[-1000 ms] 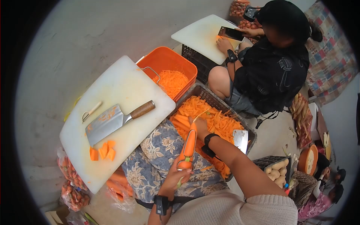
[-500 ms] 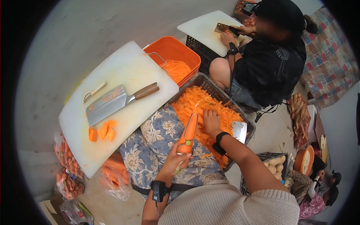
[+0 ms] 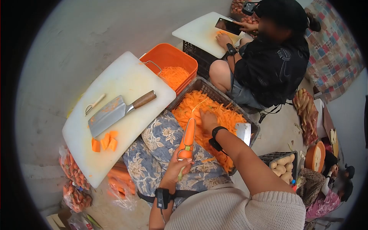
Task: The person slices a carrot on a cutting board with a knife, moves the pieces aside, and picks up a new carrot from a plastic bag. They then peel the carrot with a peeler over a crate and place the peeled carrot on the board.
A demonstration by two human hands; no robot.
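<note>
My left hand (image 3: pixel 177 168) is closed around the lower end of a carrot (image 3: pixel 188 134) and a metal-framed peeler (image 3: pixel 185 154) against it. A pale green handle end shows below my fingers. A thin strand trails from the carrot's tip. My right hand (image 3: pixel 208 120) reaches into carrot pieces and peelings (image 3: pixel 226 115) heaped in a black crate (image 3: pixel 202 85); most of its fingertips are hidden there. A cleaver (image 3: pixel 119 111) with a wooden handle, a pale peeler (image 3: pixel 94 105) and several carrot chunks (image 3: pixel 104 141) lie on the white cutting board (image 3: pixel 134 73) to my left.
An orange bin (image 3: pixel 168 53) with shredded carrot stands beyond the crate. A metal blade (image 3: pixel 243 133) rests at the crate's right side. Across from me a person (image 3: pixel 272 69) cuts on another board (image 3: pixel 199 36). Bagged carrots (image 3: pixel 74 168) lie at left, potatoes (image 3: pixel 283 166) at right.
My right hand has gone deeper into the carrot pieces, its fingers less visible. The left hand and carrot have shifted slightly. The whole view has moved a little. The other person's cleaver has lifted away from their fingers.
</note>
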